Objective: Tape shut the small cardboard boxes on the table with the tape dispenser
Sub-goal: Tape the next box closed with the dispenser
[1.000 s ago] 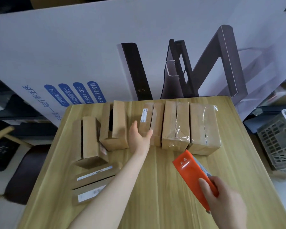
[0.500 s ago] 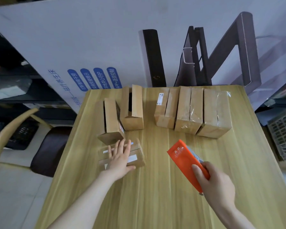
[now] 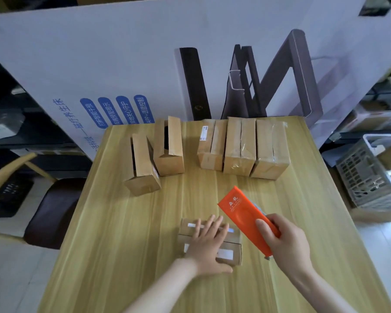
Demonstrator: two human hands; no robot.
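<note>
A small cardboard box [image 3: 231, 253] with white labels lies flat near the table's front middle. My left hand [image 3: 209, 245] rests palm-down on top of it, fingers spread. My right hand [image 3: 284, 242] grips the orange tape dispenser [image 3: 242, 213] just right of that box, its front end tilted up and away. Two open boxes [image 3: 142, 163] [image 3: 169, 147] stand at the back left with flaps up. A row of three closed boxes [image 3: 242, 145] lines the back right, some with clear tape on them.
The wooden table [image 3: 127, 233] ends close on the left and right. A large printed white carton [image 3: 122, 64] stands behind it. A chair [image 3: 45, 211] sits at the left, a grey plastic crate [image 3: 370, 175] at the right on the floor.
My left hand left the back row, landed on the labelled box at the left and dragged it to the front middle. The dispenser stayed in my right hand.
</note>
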